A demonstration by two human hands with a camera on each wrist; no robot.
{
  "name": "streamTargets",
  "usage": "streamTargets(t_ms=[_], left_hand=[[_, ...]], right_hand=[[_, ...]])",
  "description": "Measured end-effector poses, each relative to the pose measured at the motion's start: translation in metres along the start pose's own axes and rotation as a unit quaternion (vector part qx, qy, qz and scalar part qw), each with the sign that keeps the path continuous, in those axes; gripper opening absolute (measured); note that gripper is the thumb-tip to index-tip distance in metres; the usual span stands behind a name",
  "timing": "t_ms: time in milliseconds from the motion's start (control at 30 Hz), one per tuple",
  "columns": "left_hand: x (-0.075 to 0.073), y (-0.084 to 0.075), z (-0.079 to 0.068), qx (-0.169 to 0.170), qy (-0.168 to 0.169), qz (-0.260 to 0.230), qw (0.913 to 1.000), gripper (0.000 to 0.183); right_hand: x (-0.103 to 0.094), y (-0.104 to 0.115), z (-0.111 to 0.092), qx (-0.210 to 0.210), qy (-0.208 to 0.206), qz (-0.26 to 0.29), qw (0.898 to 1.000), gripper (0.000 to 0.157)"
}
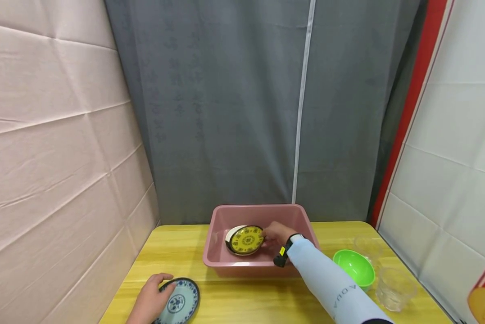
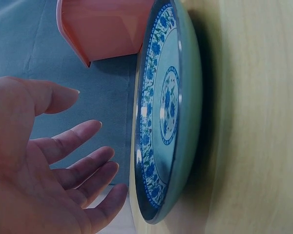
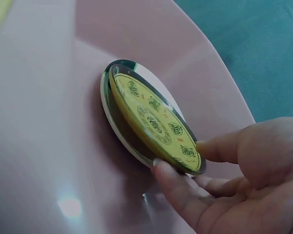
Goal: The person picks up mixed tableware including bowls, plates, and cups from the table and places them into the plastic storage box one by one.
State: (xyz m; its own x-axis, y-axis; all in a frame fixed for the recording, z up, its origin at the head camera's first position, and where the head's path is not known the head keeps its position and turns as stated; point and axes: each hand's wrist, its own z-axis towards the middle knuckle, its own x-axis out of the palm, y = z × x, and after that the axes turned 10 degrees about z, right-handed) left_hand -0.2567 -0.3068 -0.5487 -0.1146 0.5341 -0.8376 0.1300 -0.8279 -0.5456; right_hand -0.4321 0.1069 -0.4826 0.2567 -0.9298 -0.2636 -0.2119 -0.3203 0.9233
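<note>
My right hand [image 1: 280, 232] reaches into a pink plastic basin [image 1: 242, 271] and pinches the near edge of a yellow patterned plate [image 1: 247, 240] with a dark rim. In the right wrist view, thumb and fingers grip that plate [image 3: 154, 119] from both sides of its rim, and it tilts over a white-and-dark dish [image 3: 149, 77] in the basin. At the front left of the table, my left hand [image 1: 151, 299] is beside a blue-and-white plate [image 1: 181, 303]. The left wrist view shows its fingers spread and relaxed, apart from the plate [image 2: 168, 107].
A bright green bowl [image 1: 353, 267] stands right of the basin, near my right forearm. Clear glasses [image 1: 394, 288] are beside it toward the table's right edge. A grey curtain [image 1: 226, 112] hangs behind, with cloth-covered walls at both sides.
</note>
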Motion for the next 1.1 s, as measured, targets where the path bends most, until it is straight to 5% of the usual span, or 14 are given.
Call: streamTargets(t_ms=[567, 1100], left_hand=[[0.005, 0.002, -0.001, 0.012, -0.006, -0.002, 0.9999, 0.036], [0.000, -0.002, -0.002, 0.005, 0.007, 0.003, 1.0000, 0.034]], right_hand=[[0.005, -0.001, -0.006, 0.016, 0.011, 0.009, 1.000, 0.053], [0.004, 0.004, -0.012, 0.006, 0.013, -0.005, 1.000, 0.044]])
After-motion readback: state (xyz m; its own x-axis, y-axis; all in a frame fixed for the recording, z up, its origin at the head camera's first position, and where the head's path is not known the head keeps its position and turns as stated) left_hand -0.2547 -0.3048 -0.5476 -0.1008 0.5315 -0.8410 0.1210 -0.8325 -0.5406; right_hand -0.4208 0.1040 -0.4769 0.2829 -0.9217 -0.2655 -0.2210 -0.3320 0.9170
